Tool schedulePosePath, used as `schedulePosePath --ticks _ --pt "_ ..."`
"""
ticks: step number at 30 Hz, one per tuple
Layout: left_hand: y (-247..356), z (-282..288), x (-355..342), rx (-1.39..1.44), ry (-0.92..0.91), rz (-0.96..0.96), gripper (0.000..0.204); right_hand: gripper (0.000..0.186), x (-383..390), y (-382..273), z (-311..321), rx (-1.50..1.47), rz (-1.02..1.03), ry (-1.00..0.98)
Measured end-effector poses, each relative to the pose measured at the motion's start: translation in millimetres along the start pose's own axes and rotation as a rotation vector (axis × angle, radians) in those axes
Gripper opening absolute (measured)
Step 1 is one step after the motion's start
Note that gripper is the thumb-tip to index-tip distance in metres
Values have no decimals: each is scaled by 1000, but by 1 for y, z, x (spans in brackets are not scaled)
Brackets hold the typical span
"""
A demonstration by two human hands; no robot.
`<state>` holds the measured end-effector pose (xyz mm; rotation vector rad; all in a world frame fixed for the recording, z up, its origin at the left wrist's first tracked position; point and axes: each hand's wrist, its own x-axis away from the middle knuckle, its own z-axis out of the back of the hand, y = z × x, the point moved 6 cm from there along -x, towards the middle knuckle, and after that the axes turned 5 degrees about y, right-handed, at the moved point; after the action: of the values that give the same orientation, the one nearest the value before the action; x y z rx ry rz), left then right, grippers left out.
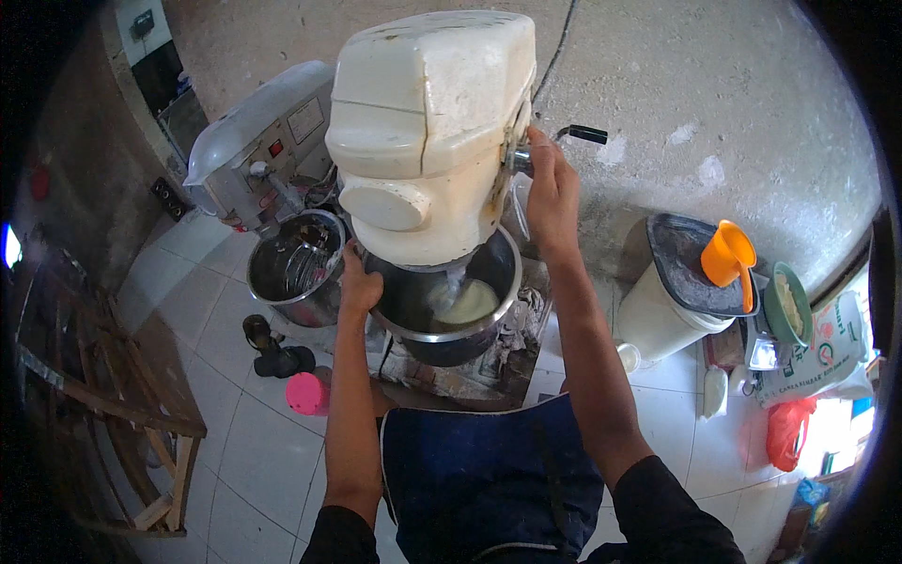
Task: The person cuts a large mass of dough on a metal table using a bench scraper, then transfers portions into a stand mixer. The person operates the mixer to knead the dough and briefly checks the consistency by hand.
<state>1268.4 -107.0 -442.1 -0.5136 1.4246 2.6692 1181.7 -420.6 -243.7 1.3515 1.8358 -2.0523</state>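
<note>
A large cream-coloured stand mixer (423, 113) stands in front of me. Under its head sits a steel mixing bowl (519, 268) with a pale, creamy mass (470, 303) at the bottom. A whitish, blurred beater (447, 289) reaches down into that mass. At the bowl's left rim, my left hand (359, 284) is closed on the edge, its fingers partly hidden. My right hand (552, 197) is raised to the mixer's right side, with its fingers around a metal knob (520, 159). Just above that hand, a black-handled lever (584, 134) sticks out to the right.
Left of the bowl stands a second, grey mixer (268, 141) with its own steel bowl (305, 305). A pink container (307, 394) is on the tiles. To the right are a white bucket (658, 315), an orange dipper (728, 254) and a green basin (787, 305). A wooden rack (132, 404) is at left.
</note>
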Motion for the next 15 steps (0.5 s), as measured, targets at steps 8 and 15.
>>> schedulePosePath --ticks 8,15 --pt "3 1 -1 -7 30 42 89 55 -1 15 -5 -32 59 -15" --pt "17 6 3 -5 -9 150 88 29 61 46 18 310 -230 -616"
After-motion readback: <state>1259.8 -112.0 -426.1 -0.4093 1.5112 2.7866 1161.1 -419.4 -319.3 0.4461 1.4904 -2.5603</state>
